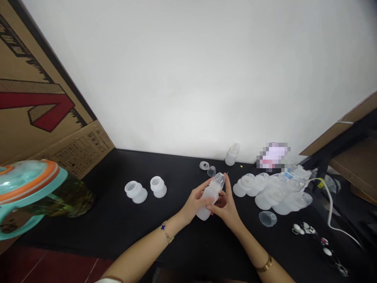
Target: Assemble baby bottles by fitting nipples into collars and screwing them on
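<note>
Left hand (194, 202) and right hand (228, 210) pinch the bottle (210, 192); too hard a squeeze might pop its cap (219, 180) loose

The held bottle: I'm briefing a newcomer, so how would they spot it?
Over the black table, find the left hand and right hand. Between them leans a milky-white bottle with a clear cap. Unlike the bottles clustered to the right, it alone is held.
</note>
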Demonstrator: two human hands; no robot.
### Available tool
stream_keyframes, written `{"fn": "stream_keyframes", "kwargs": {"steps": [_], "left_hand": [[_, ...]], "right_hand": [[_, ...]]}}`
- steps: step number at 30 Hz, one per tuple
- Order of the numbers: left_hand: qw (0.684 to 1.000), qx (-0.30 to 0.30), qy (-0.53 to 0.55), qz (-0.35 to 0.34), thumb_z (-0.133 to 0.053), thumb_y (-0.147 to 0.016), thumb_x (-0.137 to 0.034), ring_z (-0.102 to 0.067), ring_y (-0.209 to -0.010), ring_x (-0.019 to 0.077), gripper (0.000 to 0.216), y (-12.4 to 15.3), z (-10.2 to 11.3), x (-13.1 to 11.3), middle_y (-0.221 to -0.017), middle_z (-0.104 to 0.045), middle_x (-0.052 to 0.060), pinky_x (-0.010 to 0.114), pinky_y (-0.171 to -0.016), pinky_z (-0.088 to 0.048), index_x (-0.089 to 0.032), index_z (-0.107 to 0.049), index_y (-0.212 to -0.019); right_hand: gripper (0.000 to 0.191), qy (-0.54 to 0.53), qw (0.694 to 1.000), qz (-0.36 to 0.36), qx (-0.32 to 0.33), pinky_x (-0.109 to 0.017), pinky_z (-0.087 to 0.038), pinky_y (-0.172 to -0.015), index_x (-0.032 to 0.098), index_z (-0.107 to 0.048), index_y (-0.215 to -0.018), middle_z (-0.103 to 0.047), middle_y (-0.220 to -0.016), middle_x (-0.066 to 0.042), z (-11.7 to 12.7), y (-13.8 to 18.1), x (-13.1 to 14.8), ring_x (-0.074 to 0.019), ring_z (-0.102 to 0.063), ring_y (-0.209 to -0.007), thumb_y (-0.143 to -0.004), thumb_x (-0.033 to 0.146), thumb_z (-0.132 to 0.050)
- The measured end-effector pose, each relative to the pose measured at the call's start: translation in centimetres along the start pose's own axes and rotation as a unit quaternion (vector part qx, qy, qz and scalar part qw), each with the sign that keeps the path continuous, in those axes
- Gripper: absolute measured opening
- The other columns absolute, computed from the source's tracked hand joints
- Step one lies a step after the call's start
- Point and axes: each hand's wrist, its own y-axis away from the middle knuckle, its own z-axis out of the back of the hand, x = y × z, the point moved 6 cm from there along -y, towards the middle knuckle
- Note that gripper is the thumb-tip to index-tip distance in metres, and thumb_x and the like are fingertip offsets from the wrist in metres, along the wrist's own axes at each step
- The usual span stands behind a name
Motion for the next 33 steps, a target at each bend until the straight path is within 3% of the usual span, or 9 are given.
{"fn": "stream_keyframes", "kwargs": {"steps": [12,27,33], "left_hand": [[1.000,0.000,-0.002,0.010,-0.077,-0.073,-0.026,-0.067,-0.089,0.0283,0.076,-0.03,0.04,-0.02,-0.102,-0.072,0.010,0.028,-0.061,-0.052,-0.022,-0.048,-0.142],[1.000,-0.020,0.000,0.018,-0.079,-0.072,-0.030,-0.068,-0.077,0.0245,0.078,-0.02,0.42,0.32,-0.096,-0.072,0.010,0.027,-0.058,-0.052,-0.020,-0.047,-0.142],[1.000,-0.029,-0.007,-0.002,-0.078,-0.075,-0.031,-0.066,-0.086,0.0228,0.077,0.07,0.31,-0.12,-0.101,-0.072,0.008,0.028,-0.071,-0.050,-0.023,-0.045,-0.144]], "right_hand": [[0.122,0.009,1.000,0.010,-0.011,-0.026,-0.056,-0.049,0.044,0.001,-0.152,-0.068,-0.101,-0.002,0.18,0.05,-0.22,-0.0194,-0.066,-0.076,-0.067,0.021,-0.085],[0.119,0.026,1.000,0.008,0.002,-0.027,-0.056,-0.052,0.042,0.002,-0.153,-0.068,-0.102,-0.003,0.12,0.04,-0.17,-0.0197,-0.066,-0.080,-0.071,0.023,-0.082],[0.111,0.070,0.998,0.009,0.003,-0.029,-0.056,-0.059,0.040,0.006,-0.154,-0.068,-0.109,-0.004,0.07,0.43,-0.13,-0.0210,-0.066,-0.085,-0.079,0.028,-0.076]]}}
